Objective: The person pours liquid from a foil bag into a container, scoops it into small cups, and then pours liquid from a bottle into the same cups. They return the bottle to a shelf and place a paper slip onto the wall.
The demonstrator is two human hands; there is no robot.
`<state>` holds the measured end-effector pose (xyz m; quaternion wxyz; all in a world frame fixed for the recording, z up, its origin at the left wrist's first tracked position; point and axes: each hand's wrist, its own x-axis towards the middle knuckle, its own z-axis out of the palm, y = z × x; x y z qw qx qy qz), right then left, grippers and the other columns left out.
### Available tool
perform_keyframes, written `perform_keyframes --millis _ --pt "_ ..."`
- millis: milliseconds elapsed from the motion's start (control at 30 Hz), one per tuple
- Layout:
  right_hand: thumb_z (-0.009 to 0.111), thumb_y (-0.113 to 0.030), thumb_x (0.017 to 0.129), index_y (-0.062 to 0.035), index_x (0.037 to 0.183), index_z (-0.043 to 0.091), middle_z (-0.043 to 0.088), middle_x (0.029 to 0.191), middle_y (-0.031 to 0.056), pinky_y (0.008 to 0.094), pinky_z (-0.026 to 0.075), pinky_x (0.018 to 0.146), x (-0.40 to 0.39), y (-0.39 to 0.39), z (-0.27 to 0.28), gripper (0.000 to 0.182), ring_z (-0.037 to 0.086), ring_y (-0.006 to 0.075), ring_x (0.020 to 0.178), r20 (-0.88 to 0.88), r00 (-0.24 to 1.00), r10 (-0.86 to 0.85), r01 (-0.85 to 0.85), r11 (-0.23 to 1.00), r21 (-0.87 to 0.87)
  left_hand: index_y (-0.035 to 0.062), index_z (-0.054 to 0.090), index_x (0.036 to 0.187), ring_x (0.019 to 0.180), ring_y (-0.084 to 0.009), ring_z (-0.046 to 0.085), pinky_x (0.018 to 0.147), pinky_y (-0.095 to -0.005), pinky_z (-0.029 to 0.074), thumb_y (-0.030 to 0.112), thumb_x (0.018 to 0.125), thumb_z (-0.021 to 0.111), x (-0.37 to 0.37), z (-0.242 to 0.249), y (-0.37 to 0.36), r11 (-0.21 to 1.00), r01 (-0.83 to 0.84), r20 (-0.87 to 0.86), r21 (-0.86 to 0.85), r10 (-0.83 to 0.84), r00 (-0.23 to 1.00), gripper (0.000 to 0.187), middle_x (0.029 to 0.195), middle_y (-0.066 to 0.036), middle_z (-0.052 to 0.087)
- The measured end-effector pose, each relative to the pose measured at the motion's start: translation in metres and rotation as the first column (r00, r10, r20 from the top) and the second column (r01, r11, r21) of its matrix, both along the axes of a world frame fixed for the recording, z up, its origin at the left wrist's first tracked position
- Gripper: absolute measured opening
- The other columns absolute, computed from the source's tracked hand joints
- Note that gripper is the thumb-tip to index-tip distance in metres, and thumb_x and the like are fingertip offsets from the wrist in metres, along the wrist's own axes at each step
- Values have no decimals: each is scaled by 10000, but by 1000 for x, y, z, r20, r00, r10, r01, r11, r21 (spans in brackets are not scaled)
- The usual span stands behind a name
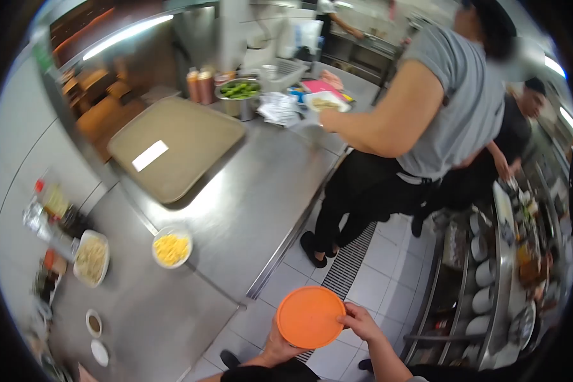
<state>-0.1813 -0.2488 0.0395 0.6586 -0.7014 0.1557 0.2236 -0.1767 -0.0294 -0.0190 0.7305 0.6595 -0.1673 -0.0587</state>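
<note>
A round orange lid (311,317) is held in front of my body, above the tiled floor beside the counter. My left hand (280,346) wraps round its lower left side, the fingers partly hidden beneath. At the right rim, my right hand (361,323) pinches the edge between thumb and fingers. Whether a container sits under the lid is hidden from this angle. Nearest on the counter is a white bowl of yellow shredded or diced food (172,249).
On the steel counter (261,184) lie a large brown tray (178,143), a white dish of pale food (91,258), and a pot of green vegetables (239,90). A co-worker in grey (452,89) stands ahead at the counter. Shelves with white bowls (484,274) line the right.
</note>
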Motion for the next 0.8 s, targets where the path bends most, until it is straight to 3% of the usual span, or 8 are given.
perform_keyframes --millis 67,133,333,533,600,667,733,800 --pt "605 -172 786 -5 1098 548 547 835 30 220 439 611 11 13 38 358 519 92 713 92 988 124 -118 991 -69 2 389 1256 1138 -281 459 942 -374 380 173 566 836 9 76 13 965 43 -31 -260 -53 998 840 1230 -156 448" --pt "601 -173 781 7 1127 533 558 852 27 215 425 677 22 37 55 396 528 90 793 458 862 218 -205 976 -79 1 405 1254 1154 -305 456 954 -379 371 162 560 838 8 110 40 973 -47 39 -224 57 998 833 1235 -177 457" --pt "548 -181 792 27 1087 540 564 907 31 231 458 662 67 173 72 362 530 96 823 329 878 349 -421 889 180 8 233 1338 1237 -317 345 1016 -397 293 240 557 846 -41 106 153 820 -550 150 158 531 834 1019 1310 -191 346" --pt "524 -192 814 -9 1003 560 564 886 38 285 507 674 74 311 71 265 547 110 814 257 818 514 -555 822 122 17 86 1392 1322 -332 204 1063 -425 214 328 509 860 -75 94 279 743 -619 212 255 582 785 1214 1412 -206 192" --pt "528 -218 821 -18 997 561 560 891 31 297 503 696 72 339 68 268 542 113 822 285 786 549 -595 797 105 23 48 1401 1338 -352 163 1072 -444 191 361 492 860 -82 106 325 786 -588 160 191 567 808 1264 1436 -211 145" --pt "533 -245 828 -27 990 561 555 897 24 309 499 718 71 351 59 273 538 116 830 319 759 568 -618 782 80 63 -6 1412 1342 -397 98 1077 -493 147 438 444 851 -80 147 362 452 -584 510 674 287 811 1346 1452 -218 90" --pt "569 -328 820 -53 1204 442 510 1165 55 332 462 831 74 353 47 489 495 166 1082 276 677 682 -711 703 9 82 2 1416 1341 -411 78 1073 -512 137 455 417 847 -64 187 377 352 -413 410 840 87 908 1360 1454 -218 79" --pt "628 -333 781 -54 1251 378 455 1232 71 360 404 906 63 350 44 601 439 195 1150 398 639 658 -728 685 37 101 11 1419 1339 -424 57 1070 -530 127 471 389 843 -46 197 385 197 -242 264 950 -95 960 1374 1456 -218 68"
